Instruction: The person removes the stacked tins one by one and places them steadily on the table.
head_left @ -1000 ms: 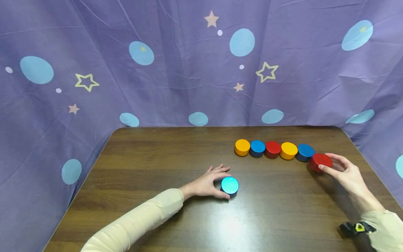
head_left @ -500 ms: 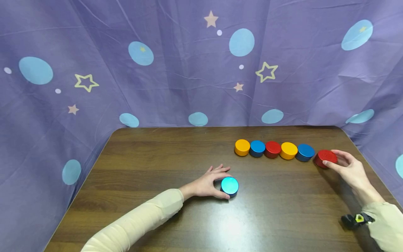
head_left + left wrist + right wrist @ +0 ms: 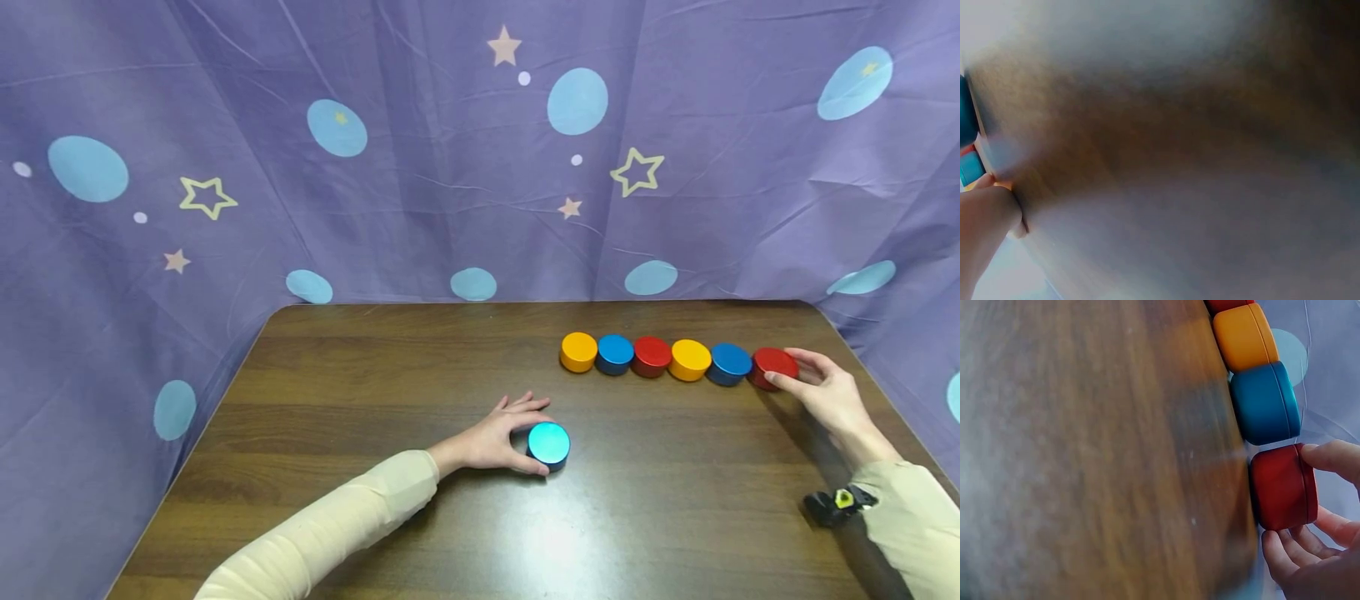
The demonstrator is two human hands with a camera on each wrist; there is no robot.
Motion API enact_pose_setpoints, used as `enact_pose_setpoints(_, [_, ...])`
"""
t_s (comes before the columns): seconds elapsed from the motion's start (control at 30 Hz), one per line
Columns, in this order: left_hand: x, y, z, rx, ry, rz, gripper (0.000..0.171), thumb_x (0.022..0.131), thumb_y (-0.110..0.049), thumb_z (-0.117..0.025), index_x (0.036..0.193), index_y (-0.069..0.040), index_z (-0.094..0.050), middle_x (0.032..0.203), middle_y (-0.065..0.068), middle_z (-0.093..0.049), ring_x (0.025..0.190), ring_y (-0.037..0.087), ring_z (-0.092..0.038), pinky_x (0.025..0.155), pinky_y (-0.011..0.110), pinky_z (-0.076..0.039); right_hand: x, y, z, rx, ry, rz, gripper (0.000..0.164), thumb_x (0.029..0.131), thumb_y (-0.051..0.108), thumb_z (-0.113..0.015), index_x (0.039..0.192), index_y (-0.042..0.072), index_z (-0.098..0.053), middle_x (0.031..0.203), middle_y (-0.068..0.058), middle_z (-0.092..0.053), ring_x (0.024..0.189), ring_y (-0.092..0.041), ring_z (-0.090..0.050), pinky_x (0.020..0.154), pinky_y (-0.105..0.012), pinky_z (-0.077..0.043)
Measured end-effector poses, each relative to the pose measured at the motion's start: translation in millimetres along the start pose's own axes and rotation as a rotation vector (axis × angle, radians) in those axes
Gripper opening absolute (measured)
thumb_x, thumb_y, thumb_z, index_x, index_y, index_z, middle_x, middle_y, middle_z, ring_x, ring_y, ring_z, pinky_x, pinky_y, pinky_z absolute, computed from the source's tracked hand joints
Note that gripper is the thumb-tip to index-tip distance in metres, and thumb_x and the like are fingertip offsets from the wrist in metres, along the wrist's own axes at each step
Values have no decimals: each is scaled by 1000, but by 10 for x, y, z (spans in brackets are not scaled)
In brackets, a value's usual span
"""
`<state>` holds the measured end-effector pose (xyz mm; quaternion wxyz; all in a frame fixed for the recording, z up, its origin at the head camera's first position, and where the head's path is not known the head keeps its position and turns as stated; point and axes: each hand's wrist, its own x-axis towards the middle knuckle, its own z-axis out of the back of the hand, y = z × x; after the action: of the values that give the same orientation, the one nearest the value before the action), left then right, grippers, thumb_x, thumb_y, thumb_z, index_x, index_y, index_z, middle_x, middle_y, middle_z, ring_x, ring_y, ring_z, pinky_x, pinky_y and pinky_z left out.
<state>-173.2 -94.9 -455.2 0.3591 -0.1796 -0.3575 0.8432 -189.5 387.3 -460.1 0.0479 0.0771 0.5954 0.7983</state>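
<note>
At the right end of a row of round tins, my right hand (image 3: pixel 828 400) holds a red tin (image 3: pixel 773 367) between thumb and fingers. The right wrist view shows that red tin (image 3: pixel 1280 487) on the table beside a blue tin (image 3: pixel 1263 405), a narrow gap between them. Nearer the table's middle, my left hand (image 3: pixel 498 435) has thumb and fingers around a separate blue tin (image 3: pixel 548 444), its top bright with glare. Only part of the left hand (image 3: pixel 988 215) and a blue tin's edge (image 3: pixel 967 112) show in the blurred left wrist view.
The row continues leftward with a blue tin (image 3: pixel 729 364), a yellow tin (image 3: pixel 690 360), a red tin (image 3: pixel 652 357), a blue tin (image 3: pixel 615 354) and a yellow tin (image 3: pixel 579 352). Behind the wooden table (image 3: pixel 360 358) hangs a purple curtain (image 3: pixel 420 167).
My right hand has moved the red tin right and toward the back, bringing it level with the row's end. My left hand and its blue tin have stayed in place.
</note>
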Motion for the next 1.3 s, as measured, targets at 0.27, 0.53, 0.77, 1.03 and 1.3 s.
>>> enact_pose_setpoints(0.27, [10, -2, -6, 4, -10, -6, 59, 77, -31, -83, 131, -19, -59, 153, 5, -34, 145, 25, -13, 114, 53, 0, 10, 7, -21, 45, 12, 29, 38, 87, 5, -71, 109, 31, -55, 92, 31, -58, 84, 17, -56, 70, -6, -38])
enact_pose_setpoints(0.53, [21, -4, -14, -4, -4, -3, 60, 78, -33, -82, 131, -20, -59, 153, 4, -34, 145, 24, -13, 114, 52, 0, 3, -2, -4, 25, 11, 10, 37, 87, 7, -71, 110, 31, -54, 93, 31, -56, 84, 17, -54, 71, -5, -39])
enact_pose_setpoints(0.77, [34, -10, -22, -10, -5, -7, 59, 78, -32, -82, 131, -20, -59, 153, 4, -34, 145, 24, -13, 114, 52, 1, -7, -13, 15, -30, 12, 14, 38, 89, 11, -70, 117, 31, -54, 98, 31, -52, 86, 18, -51, 72, -6, -37])
enact_pose_setpoints(1.03, [39, -26, -12, -10, -9, -15, 58, 78, -30, -83, 130, -19, -59, 152, 6, -35, 145, 25, -13, 114, 53, 1, -52, 9, 80, -70, 26, 49, 49, 92, 12, -67, 131, 34, -46, 110, 26, -49, 93, 15, -48, 76, -5, -35])
enact_pose_setpoints(1.3, [-15, -13, -7, -11, -17, 1, 59, 79, -30, -82, 132, -18, -58, 152, 6, -34, 145, 26, -14, 114, 52, 1, -137, 161, 118, -6, 23, 99, 45, 92, 4, -64, 120, 36, -50, 108, 27, -52, 97, 14, -51, 77, -4, -38])
